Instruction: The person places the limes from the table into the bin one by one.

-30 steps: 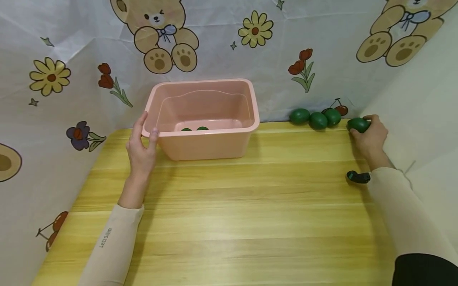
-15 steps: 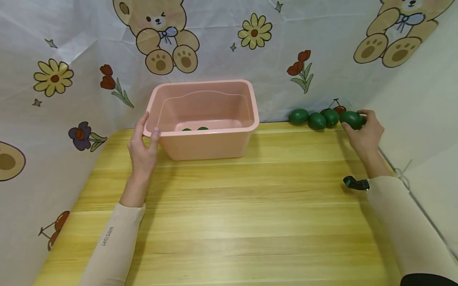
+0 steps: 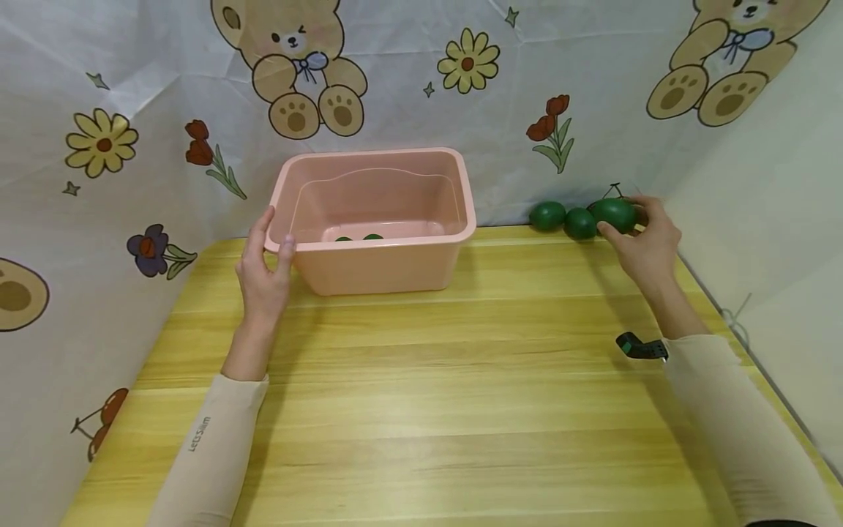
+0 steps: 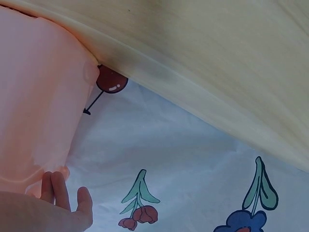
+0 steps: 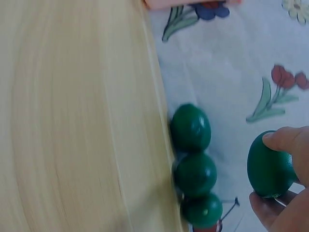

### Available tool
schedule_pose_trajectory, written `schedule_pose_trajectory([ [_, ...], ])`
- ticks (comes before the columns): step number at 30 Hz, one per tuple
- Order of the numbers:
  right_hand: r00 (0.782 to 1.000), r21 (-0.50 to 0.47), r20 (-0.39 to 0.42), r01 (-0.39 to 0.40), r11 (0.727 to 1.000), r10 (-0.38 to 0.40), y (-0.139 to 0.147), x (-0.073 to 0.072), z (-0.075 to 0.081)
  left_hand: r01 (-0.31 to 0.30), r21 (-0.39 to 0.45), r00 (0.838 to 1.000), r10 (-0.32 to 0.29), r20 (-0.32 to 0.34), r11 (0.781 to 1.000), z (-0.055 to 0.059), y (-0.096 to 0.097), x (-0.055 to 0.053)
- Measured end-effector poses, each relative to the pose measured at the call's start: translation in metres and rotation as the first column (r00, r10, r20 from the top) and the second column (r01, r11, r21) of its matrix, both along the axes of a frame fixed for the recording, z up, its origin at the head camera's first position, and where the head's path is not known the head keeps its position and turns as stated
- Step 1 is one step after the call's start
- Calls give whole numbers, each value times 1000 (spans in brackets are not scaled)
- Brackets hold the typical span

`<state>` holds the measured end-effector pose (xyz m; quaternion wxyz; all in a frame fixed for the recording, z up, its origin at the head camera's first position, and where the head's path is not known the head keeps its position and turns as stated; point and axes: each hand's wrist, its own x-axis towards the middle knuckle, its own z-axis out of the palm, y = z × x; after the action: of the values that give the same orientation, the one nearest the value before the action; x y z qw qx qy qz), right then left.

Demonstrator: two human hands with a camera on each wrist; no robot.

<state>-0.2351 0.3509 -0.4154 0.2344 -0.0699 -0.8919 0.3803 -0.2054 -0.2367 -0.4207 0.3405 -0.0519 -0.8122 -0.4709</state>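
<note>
In the head view my left hand (image 3: 263, 278) holds the near left corner of a pink plastic bin (image 3: 375, 271), thumb at the front rim and fingers along the side. The left wrist view shows those fingers (image 4: 60, 193) against the bin (image 4: 38, 96). My right hand (image 3: 648, 245) grips a glossy dark green lime (image 5: 270, 164), raised above the table in the right wrist view. Beside it, three more limes (image 5: 195, 175) lie in a row along the back edge. The held lime covers one of them in the head view. Inside the bin, two green tops (image 3: 373, 237) show above the front rim.
The wooden table (image 3: 448, 388) meets a patterned cloth (image 3: 408, 95) hanging behind it. A white wall (image 3: 770, 212) stands close on the right. A small black device (image 3: 640, 347) sits at the right wrist.
My right hand has lifted the lime off the right end of the row and carried it left, over the neighbouring limes. The left hand and bin have stayed in place.
</note>
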Motion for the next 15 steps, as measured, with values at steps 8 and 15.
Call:
schedule_pose_trajectory([
  [8,991,41,-95,-86,995,89,-39,6,18,-1,2,1000,1,-1,1000,0,0,0],
  [15,968,70,-156,-189,980,198,-74,13,44,-4,11,1000,5,-24,1000,1,1,1],
])
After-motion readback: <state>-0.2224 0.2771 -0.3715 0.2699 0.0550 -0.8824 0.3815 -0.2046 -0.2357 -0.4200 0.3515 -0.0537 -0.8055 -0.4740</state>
